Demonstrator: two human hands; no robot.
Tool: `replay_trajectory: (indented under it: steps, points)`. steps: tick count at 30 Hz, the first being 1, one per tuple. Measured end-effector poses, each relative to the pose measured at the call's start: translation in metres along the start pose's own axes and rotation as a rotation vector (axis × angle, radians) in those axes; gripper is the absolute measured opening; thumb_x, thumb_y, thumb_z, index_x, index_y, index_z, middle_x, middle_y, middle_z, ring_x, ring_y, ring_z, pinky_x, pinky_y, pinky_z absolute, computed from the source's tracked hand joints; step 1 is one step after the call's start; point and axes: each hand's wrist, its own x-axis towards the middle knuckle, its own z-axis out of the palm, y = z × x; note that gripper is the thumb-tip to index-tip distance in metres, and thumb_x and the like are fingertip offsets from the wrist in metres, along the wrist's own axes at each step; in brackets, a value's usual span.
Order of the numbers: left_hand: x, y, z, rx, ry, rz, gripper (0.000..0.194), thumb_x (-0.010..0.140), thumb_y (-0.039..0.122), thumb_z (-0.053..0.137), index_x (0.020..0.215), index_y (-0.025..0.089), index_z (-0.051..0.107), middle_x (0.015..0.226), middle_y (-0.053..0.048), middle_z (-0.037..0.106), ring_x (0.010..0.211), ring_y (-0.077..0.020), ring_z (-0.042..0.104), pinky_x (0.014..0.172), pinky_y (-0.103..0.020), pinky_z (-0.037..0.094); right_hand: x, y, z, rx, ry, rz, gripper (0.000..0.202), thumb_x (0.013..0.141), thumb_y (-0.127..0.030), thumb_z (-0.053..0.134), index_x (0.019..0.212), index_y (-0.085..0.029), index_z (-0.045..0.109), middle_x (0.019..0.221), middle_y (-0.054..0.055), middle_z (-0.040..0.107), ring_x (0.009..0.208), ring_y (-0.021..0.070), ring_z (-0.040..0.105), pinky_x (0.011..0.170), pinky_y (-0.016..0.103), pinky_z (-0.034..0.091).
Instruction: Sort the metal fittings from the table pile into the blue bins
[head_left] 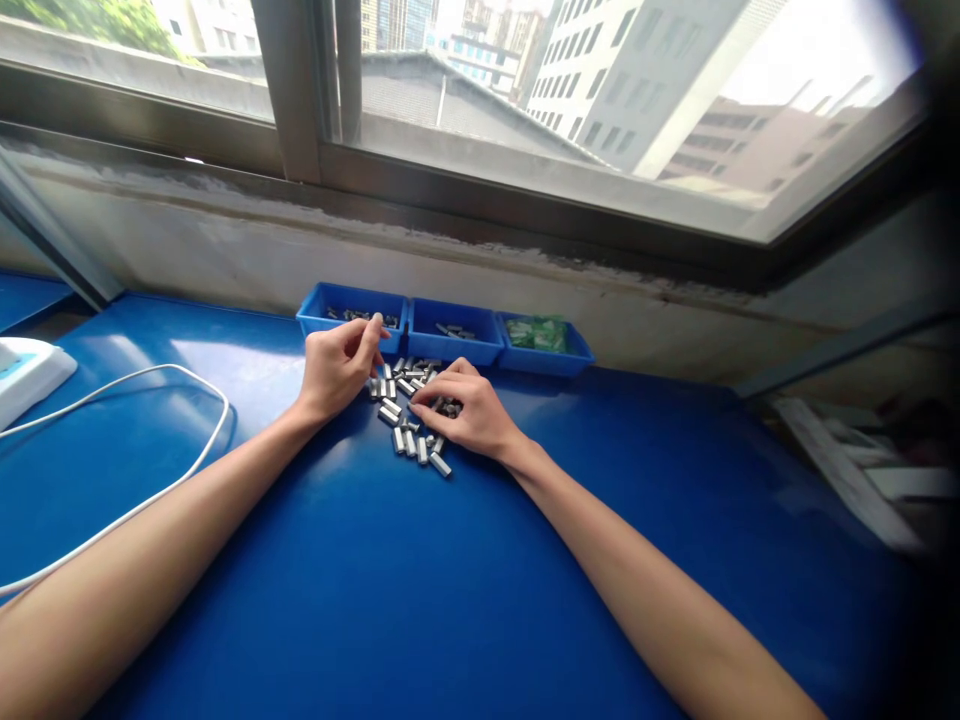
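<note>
My left hand (339, 368) is raised at the front edge of the left blue bin (315, 318), thumb and index finger pinched together. Whatever lies between those fingertips is too small to make out. Over the right side of a loose pile of short silvery metal standoffs (422, 450) curls my right hand (474, 408). Its thumb and fingertips come close together low among the pieces, and I cannot make out what they hold. Small screws (409, 425) lie mixed in with the standoffs. Part of the pile shows under my right palm; the rest there is hidden.
Beside the left bin stand a middle blue bin (457, 345) with a few metal parts and a right bin (581, 352) holding green packets (536, 333). A white cable (172, 480) loops across the blue table (420, 600) from a white device (34, 375). Behind is a window.
</note>
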Motion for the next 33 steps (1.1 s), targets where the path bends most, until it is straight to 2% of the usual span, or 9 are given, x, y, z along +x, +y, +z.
replay_trajectory:
  steps: [6, 10, 15, 19, 23, 27, 30, 33]
  points:
    - [0.0, 0.002, -0.001, 0.01, -0.001, 0.031, 0.043, 0.101, 0.048, 0.05, 0.08, 0.017, 0.072, 0.054, 0.001, 0.064, 0.042, -0.0096, 0.058, 0.046, -0.02, 0.043, -0.001, 0.002, -0.001, 0.104, 0.014, 0.109, 0.011, 0.082, -0.025, 0.076, 0.093, -0.025, 0.077, 0.084, 0.001, 0.078, 0.083, 0.0212, 0.064, 0.082, 0.037, 0.051]
    - [-0.001, 0.002, -0.001, 0.032, -0.008, 0.045, 0.043, 0.102, 0.047, 0.049, 0.08, 0.017, 0.072, 0.054, 0.001, 0.064, 0.042, -0.0096, 0.057, 0.046, -0.021, 0.042, -0.002, 0.003, -0.001, 0.165, 0.041, 0.127, 0.018, 0.079, -0.023, 0.076, 0.098, -0.024, 0.076, 0.084, 0.001, 0.078, 0.082, 0.0206, 0.068, 0.083, 0.037, 0.053]
    - [-0.002, 0.004, -0.001, 0.072, -0.035, 0.076, 0.04, 0.102, 0.043, 0.049, 0.081, 0.017, 0.072, 0.055, 0.0, 0.065, 0.043, -0.0101, 0.057, 0.048, -0.022, 0.042, -0.002, 0.002, -0.001, 0.236, 0.142, 0.172, 0.017, 0.079, -0.025, 0.076, 0.096, -0.021, 0.077, 0.088, 0.004, 0.077, 0.077, 0.0185, 0.069, 0.073, 0.032, 0.053]
    - [-0.003, 0.006, -0.001, 0.12, -0.07, 0.131, 0.039, 0.102, 0.039, 0.049, 0.081, 0.017, 0.073, 0.055, 0.001, 0.064, 0.046, -0.0108, 0.057, 0.051, -0.023, 0.042, -0.002, 0.008, 0.0, 0.337, 0.212, 0.253, 0.017, 0.08, -0.034, 0.078, 0.091, -0.02, 0.078, 0.087, 0.004, 0.077, 0.074, 0.0177, 0.068, 0.069, 0.031, 0.054]
    - [-0.006, 0.005, 0.0, 0.209, -0.205, 0.31, 0.026, 0.099, 0.034, 0.053, 0.093, 0.018, 0.073, 0.071, -0.001, 0.071, 0.056, -0.0117, 0.061, 0.059, -0.024, 0.047, -0.001, 0.014, 0.0, 0.519, 0.273, 0.344, 0.024, 0.076, -0.04, 0.083, 0.088, -0.021, 0.076, 0.086, 0.004, 0.077, 0.075, 0.0178, 0.07, 0.07, 0.031, 0.056]
    - [-0.009, 0.004, 0.002, 0.274, -0.337, 0.532, 0.021, 0.095, 0.027, 0.059, 0.111, 0.019, 0.071, 0.096, -0.007, 0.075, 0.08, -0.0164, 0.07, 0.076, -0.027, 0.054, -0.001, 0.015, -0.001, 0.59, 0.309, 0.371, 0.028, 0.073, -0.043, 0.085, 0.085, -0.021, 0.073, 0.083, 0.003, 0.075, 0.075, 0.0171, 0.069, 0.072, 0.031, 0.058]
    - [-0.009, 0.005, 0.003, 0.336, -0.364, 0.642, 0.023, 0.094, 0.028, 0.061, 0.113, 0.019, 0.069, 0.105, -0.01, 0.075, 0.091, -0.0202, 0.071, 0.084, -0.032, 0.055, -0.001, 0.014, -0.002, 0.564, 0.295, 0.353, 0.028, 0.075, -0.044, 0.084, 0.085, -0.021, 0.072, 0.083, 0.003, 0.074, 0.076, 0.0174, 0.069, 0.073, 0.032, 0.058]
    - [-0.008, 0.004, 0.004, 0.385, -0.356, 0.727, 0.018, 0.098, 0.028, 0.058, 0.107, 0.018, 0.069, 0.102, -0.009, 0.075, 0.088, -0.0191, 0.071, 0.081, -0.031, 0.054, -0.001, 0.015, -0.002, 0.539, 0.276, 0.326, 0.026, 0.076, -0.043, 0.084, 0.085, -0.021, 0.073, 0.084, 0.003, 0.075, 0.076, 0.0177, 0.069, 0.073, 0.032, 0.057]
